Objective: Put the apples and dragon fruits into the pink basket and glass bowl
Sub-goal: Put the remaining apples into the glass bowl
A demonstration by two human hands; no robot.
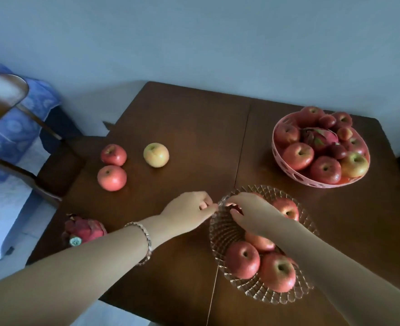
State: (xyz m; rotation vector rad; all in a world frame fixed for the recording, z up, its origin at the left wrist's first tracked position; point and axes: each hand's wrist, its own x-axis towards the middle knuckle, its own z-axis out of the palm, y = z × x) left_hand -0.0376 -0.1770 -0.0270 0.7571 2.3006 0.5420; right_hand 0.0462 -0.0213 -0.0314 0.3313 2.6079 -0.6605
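At the glass bowl rim, left hand pinches the edge, right hand curls inside, grip unclear; a tug could spill apples

hands at glass bowl rim

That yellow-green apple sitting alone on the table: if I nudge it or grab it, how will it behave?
The yellow-green apple looks round and sits stem-up on bare table, so a sideways nudge would probably roll it. Its skin looks smooth with a sheen, so possibly a bit slippery. It appears firm, likely rigid in a full-hand grip.
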